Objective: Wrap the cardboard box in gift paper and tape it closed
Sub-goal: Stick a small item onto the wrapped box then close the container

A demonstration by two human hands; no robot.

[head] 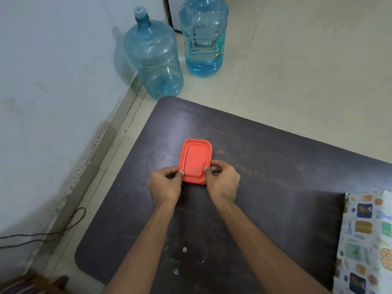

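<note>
Left hand (164,184) and right hand (222,181) each pinch a near corner of the orange box (196,160), central on the table (275,166). Gift paper (364,240) lies at its right edge. Wrapping looks unstarted; next, box must reach paper.

A dark, rounded-corner table (275,166) is standing on a pale tiled floor (297,60) beside a scuffed bluish wall (53,81). Two big blue water jugs (153,60) are sitting beyond it, and a thin black cable (70,227) is trailing along the floor.
</note>
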